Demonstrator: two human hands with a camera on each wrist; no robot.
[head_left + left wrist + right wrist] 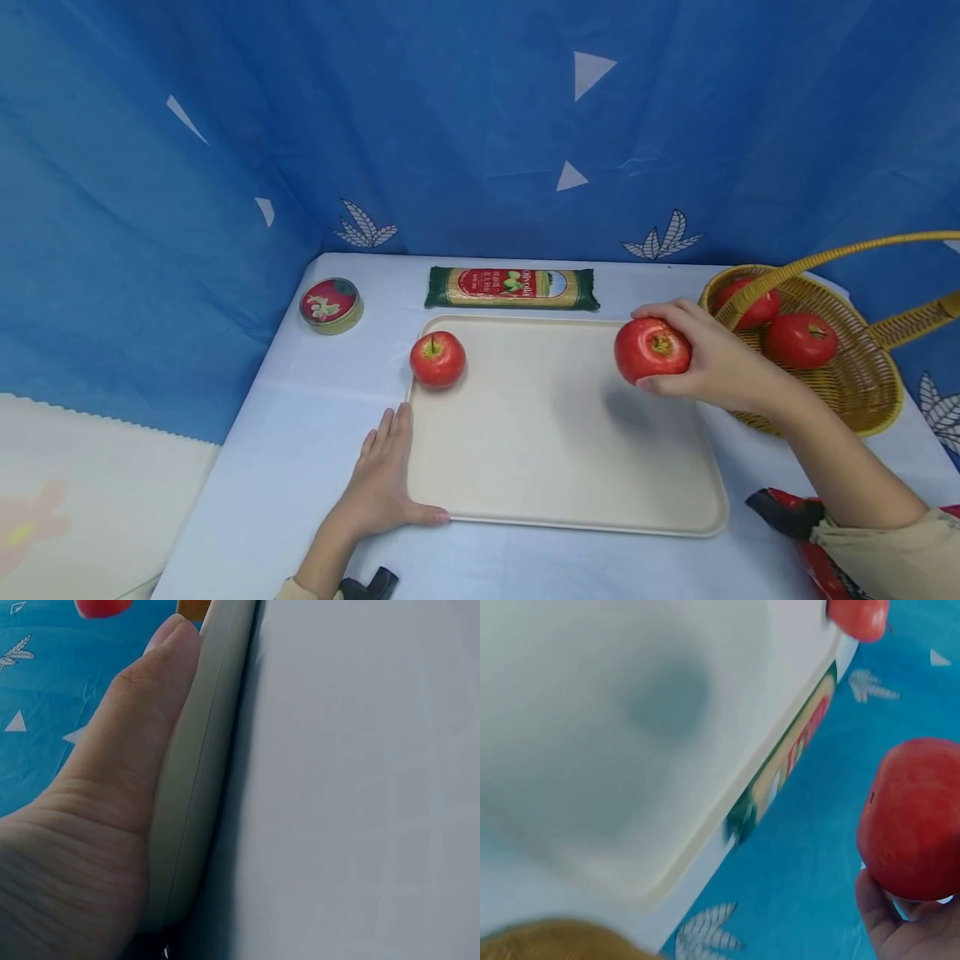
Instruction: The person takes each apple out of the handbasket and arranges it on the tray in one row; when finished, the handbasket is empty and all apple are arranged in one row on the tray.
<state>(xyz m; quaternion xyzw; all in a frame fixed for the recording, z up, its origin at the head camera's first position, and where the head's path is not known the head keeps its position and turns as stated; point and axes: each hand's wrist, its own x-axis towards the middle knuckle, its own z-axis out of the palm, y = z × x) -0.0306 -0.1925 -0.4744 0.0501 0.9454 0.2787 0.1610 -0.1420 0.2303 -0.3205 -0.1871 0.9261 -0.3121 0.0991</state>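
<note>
Above the right part of a cream tray (555,433), my right hand (697,354) grips a red apple (651,348) between thumb and fingers; its shadow falls on the tray. In the right wrist view the same apple (915,821) is at the right edge, clear of the tray. Another red apple (438,360) sits in the tray's far left corner. My left hand (382,483) lies against the tray's near left corner, fingers straight along the left side and thumb on the front edge. The left wrist view shows that thumb (127,720) stretched along the rim.
A yellow wicker basket (862,400) with a tall handle stands at the right, holding two red apples (801,340). Behind the tray lies a pasta packet (513,288). A round tin (331,306) is at the far left, and a red and black thing (795,517) lies by my right forearm.
</note>
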